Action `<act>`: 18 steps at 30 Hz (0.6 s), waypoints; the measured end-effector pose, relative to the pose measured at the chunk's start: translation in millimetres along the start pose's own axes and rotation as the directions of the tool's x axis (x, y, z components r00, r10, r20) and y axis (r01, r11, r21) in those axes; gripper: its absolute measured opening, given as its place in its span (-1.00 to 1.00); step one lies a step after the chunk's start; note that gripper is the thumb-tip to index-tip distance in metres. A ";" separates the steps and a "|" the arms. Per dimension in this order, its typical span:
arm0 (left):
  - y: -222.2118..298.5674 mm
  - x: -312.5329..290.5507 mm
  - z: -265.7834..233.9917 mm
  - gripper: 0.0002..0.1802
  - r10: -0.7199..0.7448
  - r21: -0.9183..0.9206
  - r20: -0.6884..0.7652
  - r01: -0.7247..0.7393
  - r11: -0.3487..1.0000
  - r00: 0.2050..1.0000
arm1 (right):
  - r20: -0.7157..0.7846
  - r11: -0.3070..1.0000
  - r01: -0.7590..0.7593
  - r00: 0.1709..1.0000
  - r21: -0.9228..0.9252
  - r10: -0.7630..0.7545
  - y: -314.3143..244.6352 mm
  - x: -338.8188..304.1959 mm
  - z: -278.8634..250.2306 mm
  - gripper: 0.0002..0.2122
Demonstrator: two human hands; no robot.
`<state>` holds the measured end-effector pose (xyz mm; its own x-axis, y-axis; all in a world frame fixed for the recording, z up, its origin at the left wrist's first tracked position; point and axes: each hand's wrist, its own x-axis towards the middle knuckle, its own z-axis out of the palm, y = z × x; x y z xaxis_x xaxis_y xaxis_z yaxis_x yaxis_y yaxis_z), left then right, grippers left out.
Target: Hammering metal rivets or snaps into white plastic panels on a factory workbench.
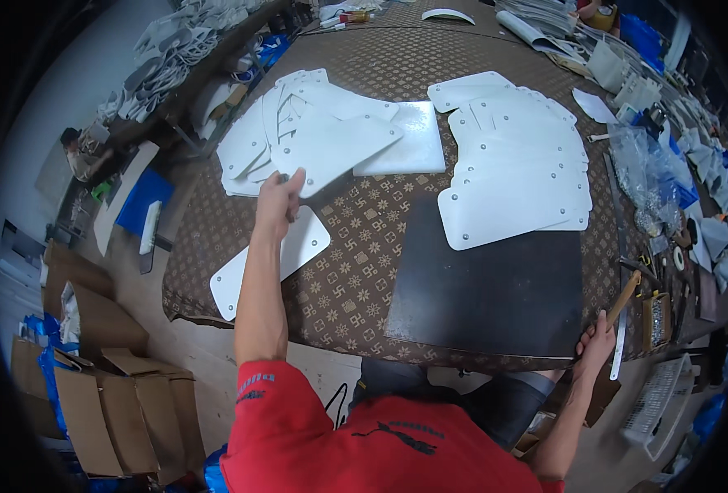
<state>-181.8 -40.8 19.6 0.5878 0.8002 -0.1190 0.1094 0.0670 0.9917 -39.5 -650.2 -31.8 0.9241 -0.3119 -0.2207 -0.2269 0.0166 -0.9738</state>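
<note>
My left hand (277, 205) is closed, thumb up, on the near edge of a white panel (339, 149) with metal studs at its corners. That panel lies tilted over a fanned pile of similar white panels (245, 148). Under my left wrist, a separate white panel (302, 242) rests on the patterned cloth. My right hand (596, 341) is wrapped round the wooden handle of a hammer (625, 296) at the table's right front edge. Just left of it lies a dark flat slab (487, 287). A second fanned stack of studded white panels (520, 156) overlaps the slab's far edge.
A white glossy block (421, 140) sits between the two piles. At the right are a long metal ruler (619, 353), a small box of metal parts (656, 320) and clear plastic bags (639, 164). Cardboard boxes (125, 419) stand on the floor at left. Another person (80, 156) sits far left.
</note>
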 end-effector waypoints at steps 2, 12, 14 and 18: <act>25.2 -43.6 18.3 -0.65 0.069 0.061 0.006 -0.069 0.996 0.998 | -0.007 1.000 -0.007 1.000 -0.002 0.007 -2.8 0.5 -3.2 -0.70; 15.9 -176.3 63.1 -0.82 0.023 -0.096 0.271 0.003 0.995 0.962 | 0.070 0.998 -0.057 0.996 0.041 0.055 -16.2 -5.7 8.7 -0.75; 5.6 -185.6 94.5 -0.82 -0.076 0.058 0.358 0.059 0.997 0.931 | 0.092 0.998 -0.048 0.995 0.048 0.043 -18.7 -8.7 8.8 -0.75; -40.0 -185.4 122.4 -0.82 0.058 0.377 0.427 -0.236 0.896 0.902 | 0.069 0.998 -0.051 0.996 0.044 0.048 -19.1 -13.4 5.7 -0.74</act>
<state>-197.1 -264.9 -3.9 0.8790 0.4717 -0.0700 0.2613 -0.3536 0.8981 -45.8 -640.8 -10.6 0.9311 -0.2446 -0.2707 -0.2603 0.0746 -0.9626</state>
